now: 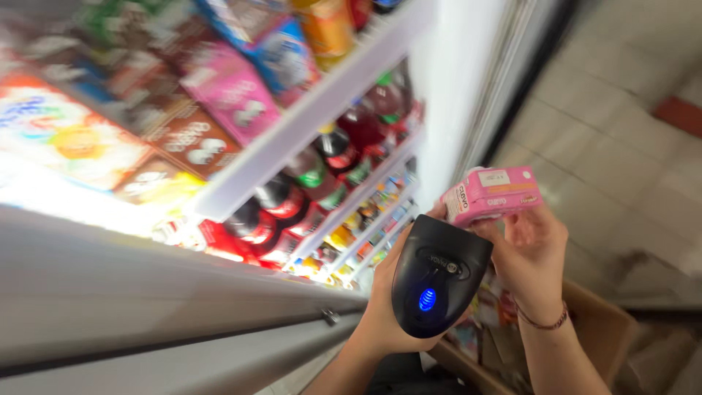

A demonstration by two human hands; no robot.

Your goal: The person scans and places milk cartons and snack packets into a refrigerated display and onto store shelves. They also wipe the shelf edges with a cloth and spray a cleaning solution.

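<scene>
My left hand [380, 311] grips a black handheld barcode scanner [437, 274] with a blue light lit on its back. The scanner's head points up toward a small pink carton [488, 194] that my right hand [532, 256] holds by its lower edge, just above and to the right of the scanner. A thin bracelet sits on my right wrist. Both hands are in front of an open refrigerated shelf unit.
Shelves [322, 102] to the left hold pink, brown and blue cartons above and rows of dark bottles [292, 194] with red labels below. A cardboard box [599, 329] with goods stands below my hands. Grey tiled floor [621, 132] lies to the right.
</scene>
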